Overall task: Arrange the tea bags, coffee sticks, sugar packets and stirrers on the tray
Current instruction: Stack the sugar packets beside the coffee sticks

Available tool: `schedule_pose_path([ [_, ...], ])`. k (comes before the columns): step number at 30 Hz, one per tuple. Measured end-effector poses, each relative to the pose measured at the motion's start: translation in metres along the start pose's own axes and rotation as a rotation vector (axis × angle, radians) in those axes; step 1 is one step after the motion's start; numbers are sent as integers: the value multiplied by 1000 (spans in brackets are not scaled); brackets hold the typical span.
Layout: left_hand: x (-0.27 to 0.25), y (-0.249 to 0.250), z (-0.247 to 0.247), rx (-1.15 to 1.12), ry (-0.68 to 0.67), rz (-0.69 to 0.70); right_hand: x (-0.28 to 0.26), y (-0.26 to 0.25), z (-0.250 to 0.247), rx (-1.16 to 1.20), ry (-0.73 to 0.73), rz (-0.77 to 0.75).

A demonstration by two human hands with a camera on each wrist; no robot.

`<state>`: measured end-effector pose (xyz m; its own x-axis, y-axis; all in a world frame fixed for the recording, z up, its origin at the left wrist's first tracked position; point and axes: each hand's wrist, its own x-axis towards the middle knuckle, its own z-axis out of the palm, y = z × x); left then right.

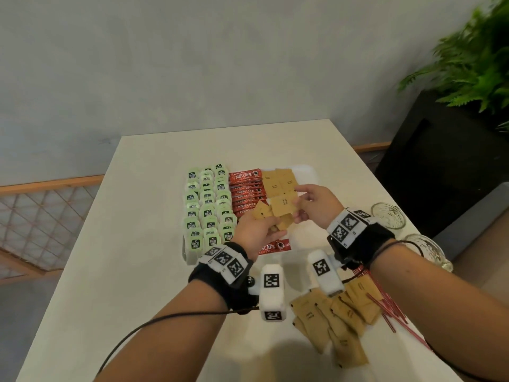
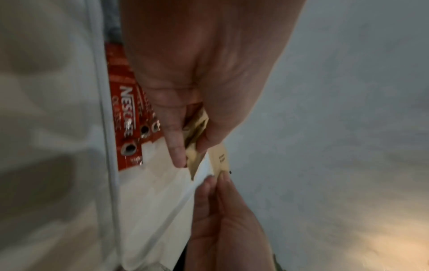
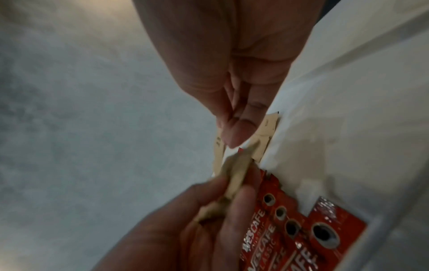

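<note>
A white tray [image 1: 305,172] on the table holds rows of green tea bags [image 1: 208,205], a column of red coffee sticks [image 1: 245,188] and brown sugar packets [image 1: 281,180] at its far right. Above the tray my left hand [image 1: 259,230] grips a small bunch of sugar packets [image 1: 263,212]. My right hand [image 1: 308,205] pinches one sugar packet [image 1: 283,206] by its right edge, drawn from that bunch. The left wrist view shows the bunch [image 2: 195,139] between my left fingers and the single packet [image 2: 219,159] in my right fingertips. The right wrist view is blurred.
More sugar packets [image 1: 333,321] lie loose on the near table with thin red stirrers [image 1: 385,307] beside them. Two glass cups [image 1: 388,216] stand at the right table edge. A black planter with a fern [image 1: 473,59] is at the far right.
</note>
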<state>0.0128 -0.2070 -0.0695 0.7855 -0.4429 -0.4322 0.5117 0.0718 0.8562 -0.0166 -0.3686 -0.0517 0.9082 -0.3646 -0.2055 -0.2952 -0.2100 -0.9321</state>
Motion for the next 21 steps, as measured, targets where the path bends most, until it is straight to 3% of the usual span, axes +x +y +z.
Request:
schedule_pose_path([
  [4,3,-1,9,-109,69,35,2,6,6,-23,106,-7],
  [8,4,-1,12,-111,53,77,5,7,7,-90,172,-36],
  [12,12,3,6,-31,58,112,7,11,5,-180,72,-68],
  [18,25,25,-7,419,-19,175,18,2,-5,-437,-54,-156],
  [21,30,41,-10,420,8,188,30,-1,-4,-452,-76,-120],
])
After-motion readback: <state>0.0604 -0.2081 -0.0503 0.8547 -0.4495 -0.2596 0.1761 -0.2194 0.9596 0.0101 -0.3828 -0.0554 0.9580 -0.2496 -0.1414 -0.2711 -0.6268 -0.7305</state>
